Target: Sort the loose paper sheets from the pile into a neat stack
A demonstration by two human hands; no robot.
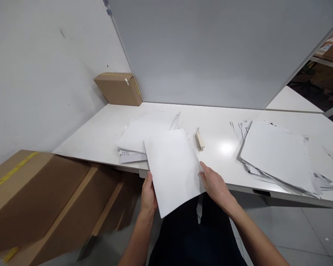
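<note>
Between my two hands, at the front edge of the table, are white sheets of paper, tilted and blank on top; how many sheets there are I cannot tell. My left hand grips their left edge, with the thumb showing and the other fingers hidden underneath. Along the right edge, my right hand pinches the paper. Just behind it lies a stack of papers with uneven edges, partly covered by the held sheets. A cream stapler rests on the table to the right of that stack.
A larger messy paper pile sits on the right of the white table. One cardboard box stands in the back left corner. Large cardboard boxes crowd the floor at left. A grey panel rises behind the table.
</note>
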